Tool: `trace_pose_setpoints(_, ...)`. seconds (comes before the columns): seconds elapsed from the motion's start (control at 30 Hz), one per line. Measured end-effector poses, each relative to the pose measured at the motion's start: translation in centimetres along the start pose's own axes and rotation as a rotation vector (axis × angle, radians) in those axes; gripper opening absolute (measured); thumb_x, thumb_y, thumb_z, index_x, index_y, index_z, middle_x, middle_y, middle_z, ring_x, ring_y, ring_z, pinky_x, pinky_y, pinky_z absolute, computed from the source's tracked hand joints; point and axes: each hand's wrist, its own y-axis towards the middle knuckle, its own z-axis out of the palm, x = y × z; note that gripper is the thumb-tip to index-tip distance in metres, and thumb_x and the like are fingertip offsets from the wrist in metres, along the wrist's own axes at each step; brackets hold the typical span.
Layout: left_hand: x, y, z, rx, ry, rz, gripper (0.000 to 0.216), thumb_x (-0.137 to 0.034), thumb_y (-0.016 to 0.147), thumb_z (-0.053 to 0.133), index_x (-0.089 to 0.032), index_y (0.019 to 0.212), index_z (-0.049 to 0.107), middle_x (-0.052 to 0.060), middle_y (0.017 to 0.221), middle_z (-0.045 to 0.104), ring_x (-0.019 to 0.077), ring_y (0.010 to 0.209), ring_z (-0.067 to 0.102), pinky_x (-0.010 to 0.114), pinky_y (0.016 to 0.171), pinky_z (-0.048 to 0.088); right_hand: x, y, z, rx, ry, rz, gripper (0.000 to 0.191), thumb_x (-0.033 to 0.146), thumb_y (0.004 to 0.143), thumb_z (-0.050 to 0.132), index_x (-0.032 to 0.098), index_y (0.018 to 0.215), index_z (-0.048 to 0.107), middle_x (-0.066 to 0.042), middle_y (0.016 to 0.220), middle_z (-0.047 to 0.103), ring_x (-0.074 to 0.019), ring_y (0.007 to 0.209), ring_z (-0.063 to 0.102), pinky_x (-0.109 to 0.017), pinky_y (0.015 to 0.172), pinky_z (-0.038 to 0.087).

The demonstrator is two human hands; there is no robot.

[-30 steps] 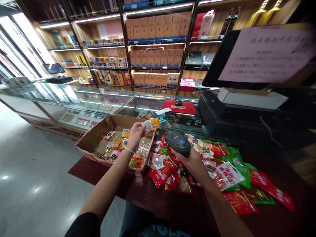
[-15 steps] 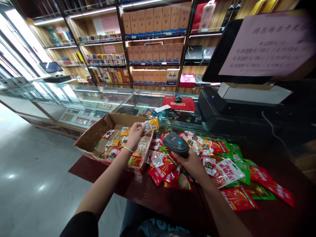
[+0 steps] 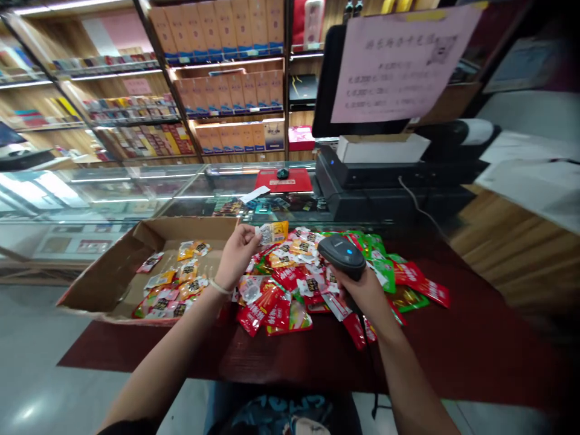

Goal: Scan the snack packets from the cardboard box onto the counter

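Observation:
Between the fingertips of my left hand [image 3: 236, 257] is a small yellow-and-white snack packet [image 3: 274, 233], raised above the right side of the cardboard box [image 3: 102, 290] and the heap beside it. My right hand [image 3: 362, 296] is wrapped round a black barcode scanner [image 3: 342, 255] with a blue light on top. The scanner hovers over the pile of snack packets [image 3: 265, 305], mostly red, green and white. Several small yellow and white packets [image 3: 188, 272] lie inside the box. A black cable runs down from the scanner.
A glass display counter [image 3: 181, 187] stands behind, with a red mat [image 3: 294, 181] and a mouse on it. At the back right is a monitor with a pink handwritten sheet [image 3: 389, 72]. Shelves of boxed goods [image 3: 222, 30] line the wall. The dark red tabletop [image 3: 475, 350] extends right.
The view has swung to the right. My left hand, still pinching the yellow packet, has come nearer the scanner. My right hand keeps its grip on the scanner.

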Motion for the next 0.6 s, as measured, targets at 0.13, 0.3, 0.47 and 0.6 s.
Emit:
trace_pose_setpoints(0.13,1.9,0.1,5.6,0.139,0.359,0.168,0.013,-0.031,0.086,0.061,-0.021,0.090,0.053,-0.001,0.074,0.063,0.0143,0.070,0.063,0.024,0.067,0.050,-1.5,-0.2,-3.8,-0.149,0.098,0.013,0.039,0.058,0.070,0.076,0.022,0.071,0.060,0.002,0.047,0.056,-0.0142,0.037,0.050,-0.027,0.037,0.041)
trace_pose_setpoints(0.3,5.5,0.1,11.8,0.390,0.954,0.364,0.018,-0.022,0.095,0.046,-0.020,0.109,0.057,0.006,0.090,0.070,0.0210,0.082,0.068,0.030,0.076,0.050,-2.3,-1.5,-7.2,-0.285,0.127,0.011,0.040,0.057,0.070,0.077,0.022,0.069,0.057,0.002,0.051,0.057,-0.0131,0.040,0.050,-0.026,0.038,0.042)
trace_pose_setpoints(0.47,9.9,-0.7,14.1,0.913,1.077,0.670,0.027,-0.018,0.097,0.043,-0.020,0.118,0.059,0.011,0.128,0.064,0.0220,0.120,0.060,0.033,0.100,0.047,-2.7,-2.6,-8.4,-0.332,0.188,0.071,0.041,0.056,0.068,0.079,0.021,0.074,0.057,0.004,0.051,0.056,-0.0125,0.039,0.049,-0.024,0.036,0.040)
trace_pose_setpoints(0.6,12.1,-1.3,14.0,0.986,1.096,0.811,0.038,-0.017,0.097,0.042,-0.013,0.133,0.054,0.017,0.146,0.049,0.0249,0.140,0.042,0.040,0.115,0.035,-3.0,-2.5,-8.3,-0.317,0.209,0.082,0.041,0.055,0.068,0.079,0.021,0.073,0.057,0.004,0.052,0.057,-0.0121,0.039,0.050,-0.024,0.036,0.040)
